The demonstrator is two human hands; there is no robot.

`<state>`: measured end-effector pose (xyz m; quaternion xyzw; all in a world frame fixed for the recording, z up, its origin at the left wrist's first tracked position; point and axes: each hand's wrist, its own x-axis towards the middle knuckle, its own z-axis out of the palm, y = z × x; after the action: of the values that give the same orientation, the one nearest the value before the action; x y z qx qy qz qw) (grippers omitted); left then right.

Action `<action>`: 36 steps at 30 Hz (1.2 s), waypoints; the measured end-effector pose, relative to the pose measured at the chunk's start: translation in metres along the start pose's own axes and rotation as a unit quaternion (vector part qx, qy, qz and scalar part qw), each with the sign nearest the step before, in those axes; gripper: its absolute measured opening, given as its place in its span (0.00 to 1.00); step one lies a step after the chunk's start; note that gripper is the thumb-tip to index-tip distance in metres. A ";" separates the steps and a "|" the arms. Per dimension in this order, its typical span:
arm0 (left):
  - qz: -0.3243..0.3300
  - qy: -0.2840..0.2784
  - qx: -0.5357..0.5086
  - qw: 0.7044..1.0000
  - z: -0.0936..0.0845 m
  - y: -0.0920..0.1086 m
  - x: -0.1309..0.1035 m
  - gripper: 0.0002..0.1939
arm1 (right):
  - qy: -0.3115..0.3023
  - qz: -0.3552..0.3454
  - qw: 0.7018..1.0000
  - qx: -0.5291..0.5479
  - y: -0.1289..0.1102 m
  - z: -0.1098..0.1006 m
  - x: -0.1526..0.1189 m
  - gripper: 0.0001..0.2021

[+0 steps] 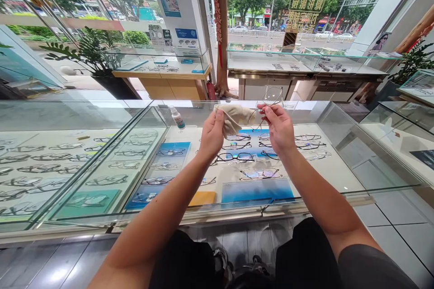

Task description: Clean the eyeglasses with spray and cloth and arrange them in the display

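Note:
Above the glass display counter, my left hand point(213, 134) is closed on a beige cloth point(233, 117), which hangs out toward the right. My right hand point(280, 128) pinches a pair of thin-framed eyeglasses point(273, 95) between thumb and fingers. One round lens stands above the fingertips, and the rest of the frame reaches left toward the cloth. Whether the cloth touches the glasses is hard to tell. Beneath the hands, rows of eyeglasses point(235, 157) lie inside the counter.
A small spray bottle point(176, 118) stands at the counter's back left. The glass counter point(203, 212) spans the view in front of me. Farther back are more display cases point(183, 72), a wooden trunk point(221, 31) and a potted plant point(98, 54).

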<state>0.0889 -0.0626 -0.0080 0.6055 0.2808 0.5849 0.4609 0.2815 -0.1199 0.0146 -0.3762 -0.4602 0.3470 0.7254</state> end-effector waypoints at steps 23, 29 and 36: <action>-0.055 -0.144 0.016 0.988 0.028 -0.013 -0.029 0.33 | 0.066 -0.354 0.843 -0.399 0.021 0.000 -0.006 0.08; -0.041 -0.035 -0.165 0.985 0.016 -0.004 -0.006 0.29 | -0.041 -0.300 0.781 -0.546 0.035 0.009 -0.019 0.08; -0.033 -0.082 -0.053 0.995 0.025 -0.009 -0.020 0.32 | -0.044 -0.299 0.755 -0.582 0.043 0.014 -0.021 0.09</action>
<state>0.1115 -0.0826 -0.0221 0.6165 0.2305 0.5315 0.5332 0.2548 -0.1144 -0.0275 -0.5534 -0.6940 -0.2058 0.4121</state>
